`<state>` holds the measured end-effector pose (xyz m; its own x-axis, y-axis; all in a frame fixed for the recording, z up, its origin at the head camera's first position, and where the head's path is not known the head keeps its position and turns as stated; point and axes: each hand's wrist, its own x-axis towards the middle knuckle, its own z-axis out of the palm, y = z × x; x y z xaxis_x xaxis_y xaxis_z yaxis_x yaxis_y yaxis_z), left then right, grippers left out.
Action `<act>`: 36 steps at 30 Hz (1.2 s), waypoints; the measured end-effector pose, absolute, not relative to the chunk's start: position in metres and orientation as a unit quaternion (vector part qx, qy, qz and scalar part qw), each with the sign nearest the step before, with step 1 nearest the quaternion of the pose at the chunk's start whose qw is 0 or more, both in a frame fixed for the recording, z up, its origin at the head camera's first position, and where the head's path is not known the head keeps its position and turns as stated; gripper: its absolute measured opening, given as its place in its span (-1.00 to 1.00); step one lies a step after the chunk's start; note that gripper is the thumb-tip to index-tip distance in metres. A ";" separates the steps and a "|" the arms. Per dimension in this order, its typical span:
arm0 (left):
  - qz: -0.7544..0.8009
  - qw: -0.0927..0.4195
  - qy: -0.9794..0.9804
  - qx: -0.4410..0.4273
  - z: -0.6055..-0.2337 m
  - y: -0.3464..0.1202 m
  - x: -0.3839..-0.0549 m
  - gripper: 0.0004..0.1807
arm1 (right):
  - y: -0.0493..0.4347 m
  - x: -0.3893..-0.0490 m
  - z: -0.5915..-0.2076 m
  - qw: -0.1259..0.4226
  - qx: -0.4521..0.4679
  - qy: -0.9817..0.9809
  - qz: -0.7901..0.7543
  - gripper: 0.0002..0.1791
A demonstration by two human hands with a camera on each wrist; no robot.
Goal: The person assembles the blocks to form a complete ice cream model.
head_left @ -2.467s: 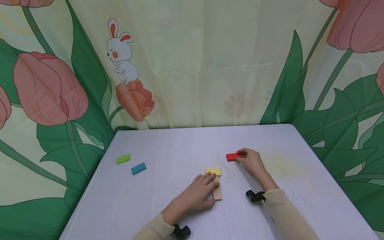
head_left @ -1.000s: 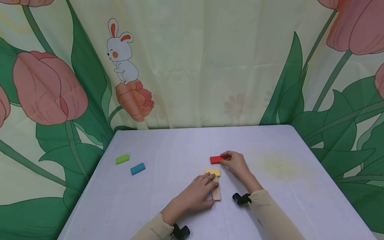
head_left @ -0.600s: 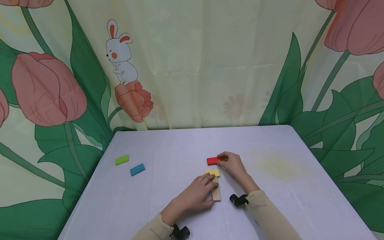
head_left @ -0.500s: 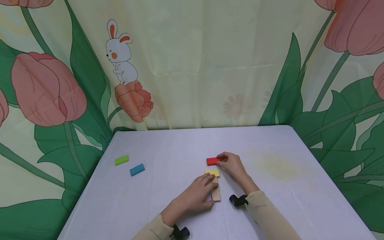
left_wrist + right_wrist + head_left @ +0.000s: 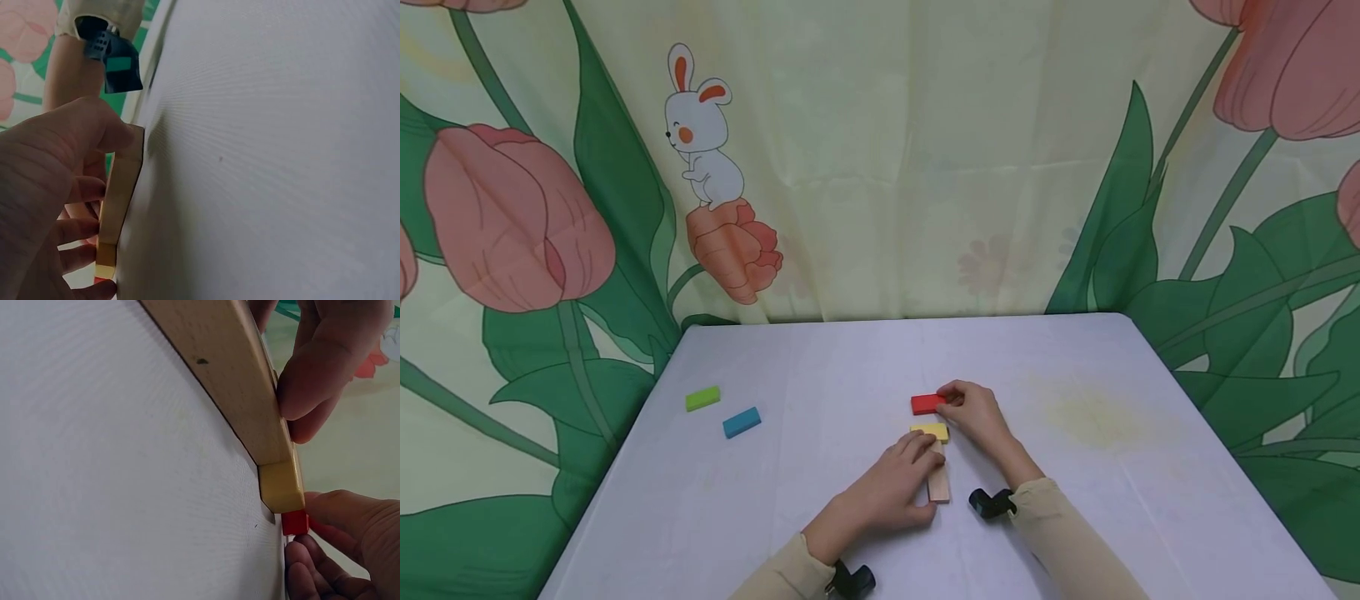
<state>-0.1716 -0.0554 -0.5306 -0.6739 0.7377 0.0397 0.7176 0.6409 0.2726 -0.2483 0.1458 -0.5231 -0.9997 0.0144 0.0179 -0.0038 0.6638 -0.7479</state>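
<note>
My right hand point(image 5: 977, 415) pinches the right end of a red block point(image 5: 925, 404) between thumb and fingers, just beyond a yellow block point(image 5: 937, 431). The yellow block lies crosswise at the far end of a plain wooden block point(image 5: 939, 485). My left hand point(image 5: 889, 490) rests on these two: fingers spread over the yellow block and the wooden one, thumb at the near end of the wooden block point(image 5: 119, 194). In the right wrist view, the red block point(image 5: 295, 522) shows right behind the yellow block point(image 5: 280, 486); the hand hides part of it.
To the left on the white-covered table point(image 5: 820, 367) lie a green block point(image 5: 703, 398) and a blue block point(image 5: 742, 422). A curtain point(image 5: 910, 167) printed with tulips and a rabbit hangs behind the table's far edge. Each wrist carries a small black camera point(image 5: 991, 503).
My right hand has slid the red block leftward, from right of the yellow block to just beyond it, slowing lately. My left hand has stayed on the wooden and yellow blocks.
</note>
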 end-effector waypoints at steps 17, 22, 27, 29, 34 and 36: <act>0.448 0.112 0.856 0.233 -0.517 -0.052 -0.191 -0.19 | 0.152 -0.247 -0.521 -0.028 -0.052 -0.855 0.516 -0.57; 0.568 0.145 0.801 0.122 -0.518 -0.051 -0.208 -0.22 | 0.156 -0.250 -0.514 -0.090 -0.095 -0.782 0.609 -0.49; 0.634 0.180 0.750 0.059 -0.518 -0.049 -0.221 -0.22 | 0.160 -0.251 -0.509 -0.125 -0.122 -0.732 0.658 -0.46; 0.671 0.194 0.714 0.048 -0.517 -0.049 -0.223 -0.23 | 0.160 -0.250 -0.509 -0.131 -0.126 -0.724 0.666 -0.46; 0.736 0.218 0.640 0.035 -0.516 -0.052 -0.225 -0.26 | 0.159 -0.248 -0.511 -0.136 -0.121 -0.719 0.671 -0.45; 0.745 0.221 0.629 0.032 -0.517 -0.053 -0.225 -0.28 | 0.159 -0.247 -0.512 -0.138 -0.118 -0.719 0.671 -0.44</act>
